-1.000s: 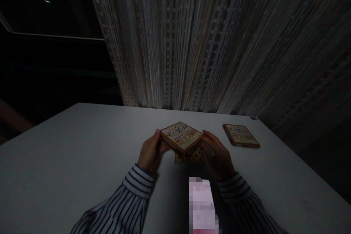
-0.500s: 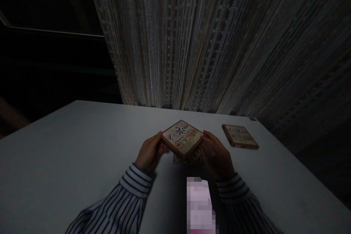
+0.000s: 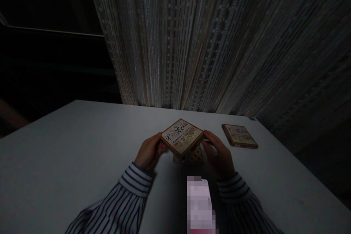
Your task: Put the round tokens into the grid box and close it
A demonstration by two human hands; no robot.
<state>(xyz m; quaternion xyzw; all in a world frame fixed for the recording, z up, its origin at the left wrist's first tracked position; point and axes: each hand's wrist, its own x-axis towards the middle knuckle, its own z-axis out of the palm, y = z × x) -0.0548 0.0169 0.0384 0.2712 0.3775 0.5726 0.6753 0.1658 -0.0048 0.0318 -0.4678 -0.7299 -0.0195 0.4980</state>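
A square box lid printed with dark brush characters and the words "Chinese chess" is held in the air, one corner towards me. My left hand grips its left corner, thumb along the edge and fingers curled below. At the opposite corner my right hand pinches the edge with its fingertips. Below the lid, on the table, lies an open box with several yellowish pieces in it. The lid covers most of that box, so its far part is hidden.
A second box of the same print lies flat on the white table to the right. Near me is a lit, pixelated upright shape, probably a phone. A string curtain hangs behind the table's far edge.
The lid has tilted and shifted up slightly, and a little more of the pieces shows beneath its right side. Both hands keep their hold with almost no movement.
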